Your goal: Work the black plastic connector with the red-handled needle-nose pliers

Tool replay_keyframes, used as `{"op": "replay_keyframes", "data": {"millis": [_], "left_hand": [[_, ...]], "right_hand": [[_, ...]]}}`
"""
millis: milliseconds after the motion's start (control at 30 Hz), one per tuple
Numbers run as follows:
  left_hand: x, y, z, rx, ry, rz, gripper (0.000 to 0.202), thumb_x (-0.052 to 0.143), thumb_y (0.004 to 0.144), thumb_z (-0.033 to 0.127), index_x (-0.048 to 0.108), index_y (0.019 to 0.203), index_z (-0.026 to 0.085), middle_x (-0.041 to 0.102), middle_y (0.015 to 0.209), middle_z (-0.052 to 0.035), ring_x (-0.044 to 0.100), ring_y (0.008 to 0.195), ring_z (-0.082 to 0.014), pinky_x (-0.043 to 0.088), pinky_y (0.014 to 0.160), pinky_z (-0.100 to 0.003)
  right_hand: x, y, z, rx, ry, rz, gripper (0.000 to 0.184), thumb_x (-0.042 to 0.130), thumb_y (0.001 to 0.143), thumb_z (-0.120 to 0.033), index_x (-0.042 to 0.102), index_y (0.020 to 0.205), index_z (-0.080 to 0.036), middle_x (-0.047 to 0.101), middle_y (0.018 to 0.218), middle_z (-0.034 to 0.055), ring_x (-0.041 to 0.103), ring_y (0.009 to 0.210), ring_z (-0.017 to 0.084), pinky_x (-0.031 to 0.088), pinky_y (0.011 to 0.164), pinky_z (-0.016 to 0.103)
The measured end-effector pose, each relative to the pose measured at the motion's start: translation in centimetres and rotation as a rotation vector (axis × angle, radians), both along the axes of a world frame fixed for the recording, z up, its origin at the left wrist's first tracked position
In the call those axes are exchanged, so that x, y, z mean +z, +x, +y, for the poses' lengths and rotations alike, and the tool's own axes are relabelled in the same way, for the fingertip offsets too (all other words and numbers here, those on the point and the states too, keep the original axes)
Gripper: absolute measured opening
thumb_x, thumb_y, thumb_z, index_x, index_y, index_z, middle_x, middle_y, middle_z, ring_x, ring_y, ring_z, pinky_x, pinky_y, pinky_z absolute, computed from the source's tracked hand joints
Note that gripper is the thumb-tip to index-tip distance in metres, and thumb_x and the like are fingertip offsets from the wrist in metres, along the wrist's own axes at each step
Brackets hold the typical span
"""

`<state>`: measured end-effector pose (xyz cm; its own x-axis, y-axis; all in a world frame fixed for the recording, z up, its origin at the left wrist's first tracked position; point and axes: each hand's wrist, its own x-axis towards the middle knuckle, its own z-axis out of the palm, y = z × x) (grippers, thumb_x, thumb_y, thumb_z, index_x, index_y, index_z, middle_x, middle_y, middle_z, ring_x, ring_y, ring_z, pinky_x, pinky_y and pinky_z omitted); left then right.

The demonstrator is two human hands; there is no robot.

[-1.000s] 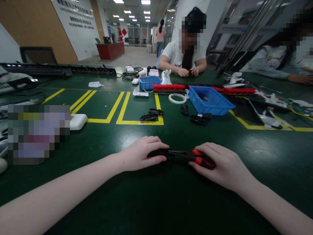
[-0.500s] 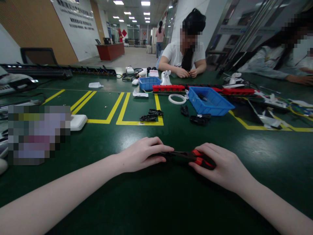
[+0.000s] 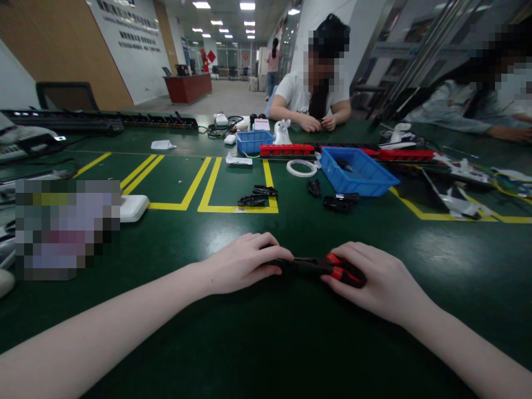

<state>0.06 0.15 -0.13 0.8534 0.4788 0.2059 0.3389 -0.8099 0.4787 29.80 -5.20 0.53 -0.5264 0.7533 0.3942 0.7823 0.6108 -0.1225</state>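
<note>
Red-and-black-handled pliers (image 3: 337,268) lie in my right hand (image 3: 376,277), whose fingers are wrapped round the handles. Their dark jaws point left, toward my left hand (image 3: 245,263). That hand pinches a small black part (image 3: 272,262) between thumb and fingers, right by the jaws' tip. My fingers cover much of the part, and whether the jaws grip it I cannot tell. Both hands are low over the green table (image 3: 266,343).
Beyond my hands lie several black pieces (image 3: 251,200), a blue bin (image 3: 357,174), a smaller blue bin (image 3: 254,142), a white ring (image 3: 301,168) and a red strip (image 3: 286,150). A white case (image 3: 135,208) sits at left. Across the table a person (image 3: 310,100) works with both hands.
My left fingers have shifted very slightly on the black part. The pliers and my right hand stay almost where they were.
</note>
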Motion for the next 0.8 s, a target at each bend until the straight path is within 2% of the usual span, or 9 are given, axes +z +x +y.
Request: {"op": "replay_keyframes", "data": {"millis": [433, 633, 800], "left_hand": [[-0.03, -0.09, 0.04, 0.012, -0.04, -0.026, 0.034, 0.054, 0.101, 0.02, 0.049, 0.134, 0.027, 0.056, 0.124, -0.0069, 0.061, 0.104, -0.0221, 0.051, 0.086, -0.037], [0.03, -0.05, 0.02, 0.002, -0.038, -0.026, 0.033, 0.053, 0.102, 0.021, 0.049, 0.134, 0.026, 0.057, 0.122, -0.0069, 0.061, 0.104, -0.0223, 0.051, 0.086, -0.037], [0.03, -0.06, 0.04, -0.003, -0.029, -0.023, 0.035, 0.053, 0.102, 0.021, 0.048, 0.135, 0.026, 0.057, 0.122, -0.0067, 0.061, 0.104, -0.0227, 0.051, 0.085, -0.037]], "right_hand": [[0.21, -0.03, 0.06, -0.008, 0.082, -0.036, 0.021, 0.062, 0.091, -0.041, 0.063, 0.096, -0.02, 0.071, 0.087, 0.0069, 0.068, 0.075, 0.022, 0.053, 0.064, 0.035], [0.0, 0.01, -0.03, 0.014, 0.086, -0.045, 0.02, 0.059, 0.093, -0.038, 0.061, 0.097, -0.018, 0.067, 0.086, 0.0074, 0.065, 0.071, 0.02, 0.052, 0.06, 0.033], [-0.39, 0.21, -0.02, 0.016, 0.146, -0.067, 0.027, 0.056, 0.095, -0.041, 0.059, 0.1, -0.015, 0.064, 0.096, 0.0117, 0.065, 0.075, 0.02, 0.054, 0.062, 0.032]]}}
